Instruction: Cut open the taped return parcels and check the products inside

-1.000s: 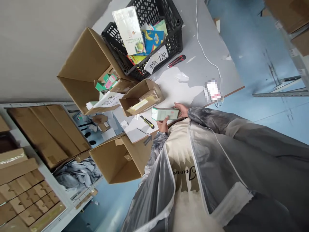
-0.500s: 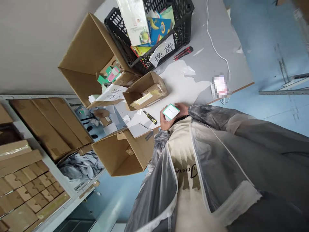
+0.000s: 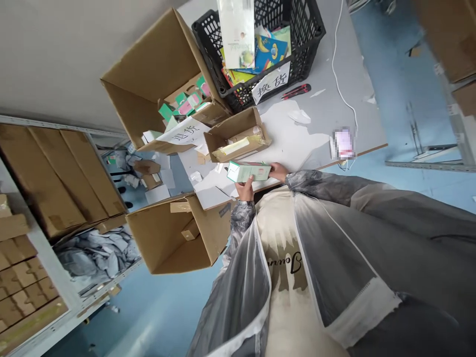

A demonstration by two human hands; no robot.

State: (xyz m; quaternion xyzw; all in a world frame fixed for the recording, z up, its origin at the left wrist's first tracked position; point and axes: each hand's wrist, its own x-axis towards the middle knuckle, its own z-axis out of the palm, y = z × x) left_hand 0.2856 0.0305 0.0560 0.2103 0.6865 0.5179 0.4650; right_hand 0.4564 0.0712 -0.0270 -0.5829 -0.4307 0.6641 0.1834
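A slim pale green and white carton [image 3: 256,172] lies sideways between my two hands, above the table's near edge. My left hand [image 3: 245,190] grips it from below near its white end, thumb pressed against the printed side. At the other end, the fingers of my right hand [image 3: 278,171] close on the carton's edge; part of them is hidden behind it. Just beyond the carton sits an open small cardboard box [image 3: 238,134] with a pale yellow strip and paper inside. A cutter knife [image 3: 224,192] shows only in part beside my left hand.
A black crate [image 3: 308,54] holds colourful packs; a red-black cutter [image 3: 296,91] lies beside it. The large carton [image 3: 148,64] contains green-pink boxes. An open carton [image 3: 163,238] stands low left. A blurred phone [image 3: 344,144] with a white cable lies right. Shelves [image 3: 44,307] hold brown boxes.
The carton has turned from its white end facing up to lying sideways, showing its printed long side. My hands have shifted along it, and the view has swung a little.
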